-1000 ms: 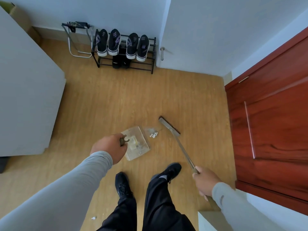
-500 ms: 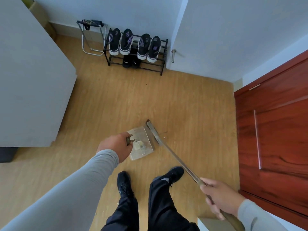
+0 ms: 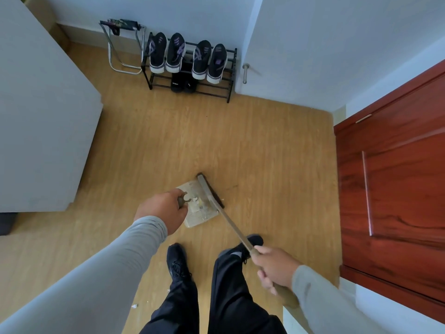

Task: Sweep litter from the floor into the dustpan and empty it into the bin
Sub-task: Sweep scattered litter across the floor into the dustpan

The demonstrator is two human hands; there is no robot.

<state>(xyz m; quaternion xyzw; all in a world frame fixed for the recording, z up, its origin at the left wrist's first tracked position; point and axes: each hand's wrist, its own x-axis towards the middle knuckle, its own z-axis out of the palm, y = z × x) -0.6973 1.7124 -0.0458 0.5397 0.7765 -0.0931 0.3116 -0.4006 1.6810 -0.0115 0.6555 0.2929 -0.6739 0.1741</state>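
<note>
While pinching the dark handle of the clear dustpan (image 3: 201,213) lying flat on the wood floor (image 3: 154,150), left hand (image 3: 161,211) curled tight. Right hand (image 3: 274,267) wrapped round the broom (image 3: 226,219) shaft, bristle head touching the pan's far edge. Pale litter (image 3: 198,201) inside the pan; 1 scrap (image 3: 134,306) near the left leg.

grey sleeves (image 3: 101,273), black trousers (image 3: 228,297), black shoes (image 3: 177,261)

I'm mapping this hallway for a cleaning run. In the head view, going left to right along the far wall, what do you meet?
Folding stool → shoe rack with four sneakers → door stopper → red wooden door.
</note>
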